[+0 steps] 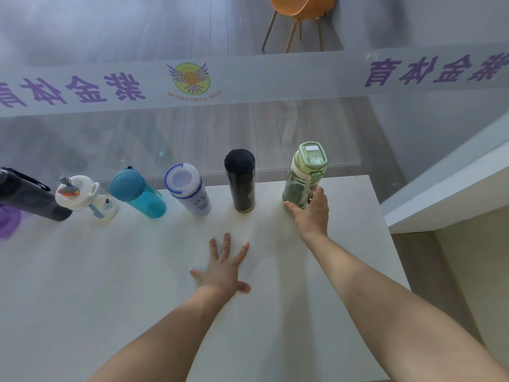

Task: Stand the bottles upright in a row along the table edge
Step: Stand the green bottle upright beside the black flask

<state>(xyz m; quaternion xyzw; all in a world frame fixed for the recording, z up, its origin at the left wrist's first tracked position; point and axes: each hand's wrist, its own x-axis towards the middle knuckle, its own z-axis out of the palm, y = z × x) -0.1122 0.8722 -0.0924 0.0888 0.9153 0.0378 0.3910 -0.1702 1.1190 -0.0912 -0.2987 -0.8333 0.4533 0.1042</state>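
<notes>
Several bottles stand upright in a row along the far edge of the white table [110, 271]. From left: a dark grey bottle [24, 197], a white bottle with a straw lid [85, 198], a teal bottle [137, 194], a white bottle with a blue rim [188, 190], a black flask [241, 180] and a green bottle [305, 175]. My right hand [311, 213] grips the green bottle low on its near side. My left hand [223, 267] lies flat on the table with fingers spread, holding nothing.
A glass wall with purple lettering and a round logo [190, 78] runs just behind the row. A purple object [8, 221] shows at the left edge. The table's right edge [385, 230] meets a white ledge [440, 205]. An orange chair [300, 12] stands beyond the glass.
</notes>
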